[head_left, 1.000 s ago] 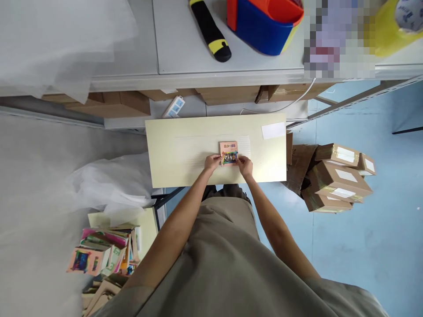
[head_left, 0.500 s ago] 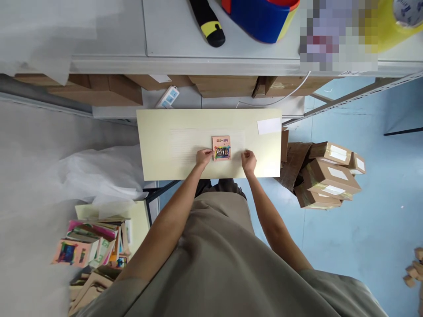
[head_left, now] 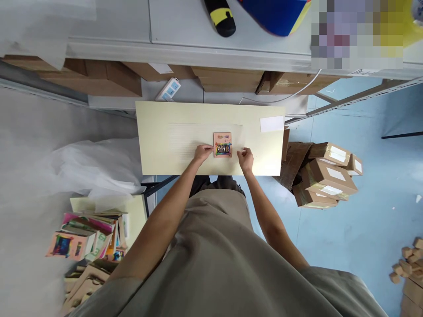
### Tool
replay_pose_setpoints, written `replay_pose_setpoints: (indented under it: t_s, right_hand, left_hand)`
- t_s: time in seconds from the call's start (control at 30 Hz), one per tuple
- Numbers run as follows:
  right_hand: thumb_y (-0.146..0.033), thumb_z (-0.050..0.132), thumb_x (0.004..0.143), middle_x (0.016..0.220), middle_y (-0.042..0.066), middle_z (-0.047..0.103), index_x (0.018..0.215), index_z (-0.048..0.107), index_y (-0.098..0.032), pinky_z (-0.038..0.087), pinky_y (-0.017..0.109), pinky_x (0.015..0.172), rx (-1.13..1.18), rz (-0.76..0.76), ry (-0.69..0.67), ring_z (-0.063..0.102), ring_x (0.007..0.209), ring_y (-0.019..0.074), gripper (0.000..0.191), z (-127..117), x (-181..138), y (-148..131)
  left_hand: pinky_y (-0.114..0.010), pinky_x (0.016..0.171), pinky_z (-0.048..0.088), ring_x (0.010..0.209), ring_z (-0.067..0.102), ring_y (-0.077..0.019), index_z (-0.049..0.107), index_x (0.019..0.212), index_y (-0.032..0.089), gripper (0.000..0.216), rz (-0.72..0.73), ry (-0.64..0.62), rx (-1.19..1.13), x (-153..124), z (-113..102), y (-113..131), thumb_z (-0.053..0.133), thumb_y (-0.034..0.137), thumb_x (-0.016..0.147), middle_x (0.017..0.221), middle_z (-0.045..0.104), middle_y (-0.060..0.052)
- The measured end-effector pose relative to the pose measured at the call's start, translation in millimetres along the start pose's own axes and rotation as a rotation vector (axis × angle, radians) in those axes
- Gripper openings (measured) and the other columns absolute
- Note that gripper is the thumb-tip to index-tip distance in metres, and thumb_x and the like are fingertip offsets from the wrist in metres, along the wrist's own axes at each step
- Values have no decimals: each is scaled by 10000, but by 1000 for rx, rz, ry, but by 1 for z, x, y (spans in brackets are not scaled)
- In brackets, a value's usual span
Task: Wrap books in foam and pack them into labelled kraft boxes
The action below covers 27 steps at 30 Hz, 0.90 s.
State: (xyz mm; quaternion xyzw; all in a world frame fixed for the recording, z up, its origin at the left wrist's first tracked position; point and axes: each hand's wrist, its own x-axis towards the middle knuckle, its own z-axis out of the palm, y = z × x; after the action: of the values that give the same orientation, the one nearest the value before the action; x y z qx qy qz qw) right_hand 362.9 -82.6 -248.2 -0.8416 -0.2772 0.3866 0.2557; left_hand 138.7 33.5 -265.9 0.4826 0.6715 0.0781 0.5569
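A small pink book (head_left: 222, 137) with a colourful framed picture on its cover lies flat on a pale yellow board (head_left: 155, 149). My left hand (head_left: 202, 153) is at the book's left edge, its thumb and fingers closed together on that edge. To the right of the book, a short gap away, my right hand (head_left: 246, 160) rests near the board with bent fingers and the thumb a little apart. Nothing shows between those fingers. A thin, see-through sheet (head_left: 185, 136) with faint lines lies on the board around the book; its full outline is hard to see.
A white paper slip (head_left: 272, 123) lies at the board's right. Behind stand a grey shelf (head_left: 185, 50), cardboard boxes (head_left: 228, 79) and a power strip (head_left: 168, 89). Books (head_left: 89, 237) are piled at lower left, beside white plastic wrap (head_left: 99, 163). Taped cartons (head_left: 327, 174) stack on the right.
The view has shifted slightly. My right hand has moved a little closer to the book and its fingers have loosened. My left hand stays at the book's left edge.
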Motion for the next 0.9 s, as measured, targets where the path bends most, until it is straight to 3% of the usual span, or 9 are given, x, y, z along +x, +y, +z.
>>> replay_pose_setpoints:
  t_s: [0.1, 0.23, 0.37, 0.47, 0.57, 0.73, 0.83, 0.9]
  right_hand:
    - [-374, 596, 1019, 990, 81, 794, 1336, 662, -184, 585, 359, 872, -56, -118, -59, 741, 919, 256, 375, 8, -12, -14]
    - [-306, 534, 1051, 1087, 110, 790, 1451, 641, -184, 570, 416, 1042, -185, -272, -160, 715, 1092, 284, 432, 30, -26, -35]
    - [-216, 500, 1042, 1262, 146, 780, 1503, 622, -176, 531, 475, 1152, -325, -303, -272, 670, 1256, 316, 479, 50, -29, -44]
    - [-258, 476, 1080, 1341, 150, 769, 1526, 603, -174, 530, 476, 1168, -323, -303, -299, 670, 1304, 311, 471, 56, -23, -41]
    - [-282, 402, 1122, 1383, 137, 766, 1536, 592, -194, 547, 451, 1154, -248, -305, -327, 703, 1287, 288, 464, 55, -14, -35]
    - [-300, 445, 1114, 1223, 94, 810, 1489, 642, -233, 603, 447, 1059, -245, -308, -421, 762, 1097, 281, 429, 42, 4, -33]
    - [-315, 485, 1087, 1315, 128, 750, 1418, 700, -230, 604, 461, 1061, -325, -331, -336, 749, 1095, 291, 404, 33, 20, -39]
    - [-335, 508, 1077, 1408, 173, 685, 1479, 648, -201, 605, 491, 1060, -359, -286, -219, 742, 1109, 310, 446, 31, 34, -45]
  left_hand:
    - [-380, 1025, 590, 1084, 793, -286, 857, 940, 198, 142, 53, 10, 67, -2, -2, -1, 773, 279, 858, 1072, 861, -94]
    - [-365, 1018, 572, 1099, 780, -282, 828, 1049, 197, 177, 86, 83, 147, -8, 6, 0, 729, 236, 907, 1123, 848, -101]
    - [-341, 1008, 555, 1089, 760, -258, 777, 1062, 203, 170, 137, 60, 156, -15, 19, 3, 767, 253, 900, 1146, 824, -103]
    - [-366, 1034, 538, 1124, 733, -271, 735, 1103, 186, 245, 140, 65, 195, -18, 27, 6, 806, 250, 878, 1182, 786, -135]
    - [-413, 1053, 523, 1187, 700, -322, 690, 1152, 170, 295, 110, 108, 272, -21, 32, 11, 813, 269, 903, 1218, 736, -175]
    - [-472, 1050, 506, 1291, 634, -401, 619, 1248, 179, 485, 81, 143, 332, -27, 39, 19, 899, 266, 862, 1312, 669, -208]
    - [-490, 1060, 500, 1331, 608, -425, 596, 1275, 188, 558, 81, 142, 353, -29, 41, 20, 931, 242, 832, 1352, 653, -211]
    - [-495, 1071, 495, 1329, 610, -427, 592, 1273, 188, 567, 80, 141, 351, -29, 41, 19, 938, 231, 825, 1357, 652, -209]
